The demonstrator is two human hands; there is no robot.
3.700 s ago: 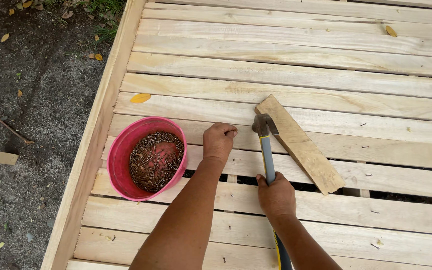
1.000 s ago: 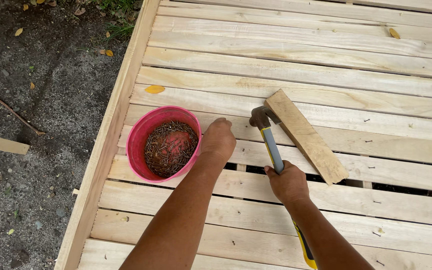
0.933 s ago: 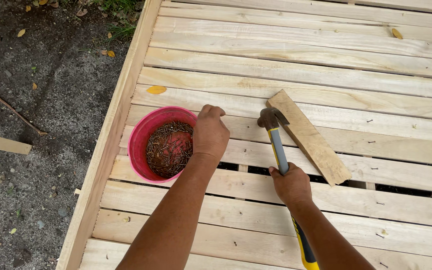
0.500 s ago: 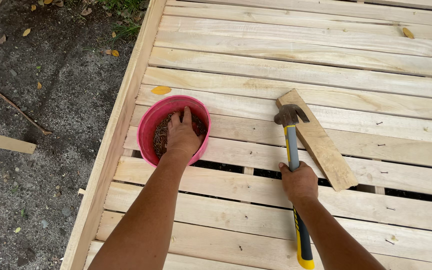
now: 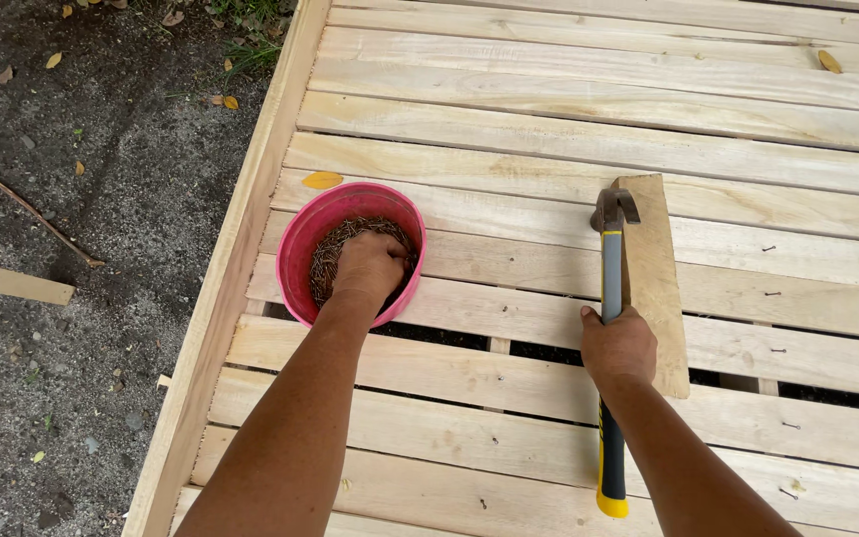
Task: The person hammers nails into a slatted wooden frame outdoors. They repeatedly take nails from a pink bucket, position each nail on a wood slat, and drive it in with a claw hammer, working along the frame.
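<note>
Your left hand (image 5: 370, 267) is sunk, fingers curled, among nails (image 5: 328, 261) in the pink bowl (image 5: 302, 239), near the frame's edge. Your right hand (image 5: 618, 346) grips the hammer (image 5: 610, 268) tight, its head lying on the loose board (image 5: 653, 288).

Left hand (image 5: 370, 267) dips into pink bowl (image 5: 302, 239) of nails (image 5: 328, 257); right hand (image 5: 618, 345) grips hammer (image 5: 610, 298) on slats (image 5: 549, 149)

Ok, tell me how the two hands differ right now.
The left hand is sunk into the pink bowl of nails, its fingers buried among them, while the right hand is wrapped around the hammer handle. The left hand reaches further forward; the right hand sits nearer the body, beside the loose wooden strip. Both are bare and over the slatted planks.
</note>
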